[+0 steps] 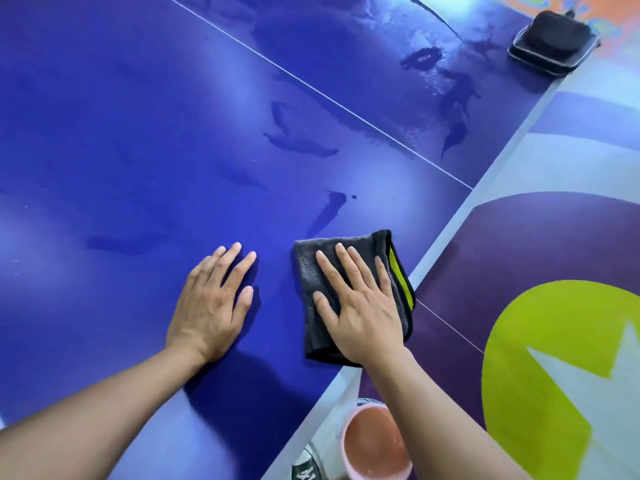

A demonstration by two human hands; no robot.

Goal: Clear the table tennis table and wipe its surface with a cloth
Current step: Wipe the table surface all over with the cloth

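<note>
Eyes down on the folded dark grey microfibre cloth [308, 282], lime-yellow inner face peeking out along its right side, lying at the near right of the blue table tennis surface [138, 133], just inside the right edge. Pinned flat under the right hand [360, 306], fingers straight and spread across the fold, palm pressing down, with no pinch and no curl. Spread that way, most likely, to keep the whole pad in contact for a wiping stroke.

Just beside it on the left, the left hand [211, 306], flat on the bare blue, fingers straight, holding nothing. Looks like a brace for leaning in. Hands apart, both laid flat.

Further out, dark wet streaks [301, 145] across the middle and far right, glossy under the light. Wiping well under way by the look of it, with drier-looking blue to the left. Thin white line [311, 86] running diagonally across.

At the far right corner, a black padded case [554, 41] on a dark flat base, sitting on the surface. Clearing arguably not finished, then.

Below the near edge, on the floor, a round pink plastic basin [374, 445], probably there for rinsing, next to a dark green shoe [306, 469]. Purple, grey and lime-green patterned floor [554, 341] off to the right.
</note>
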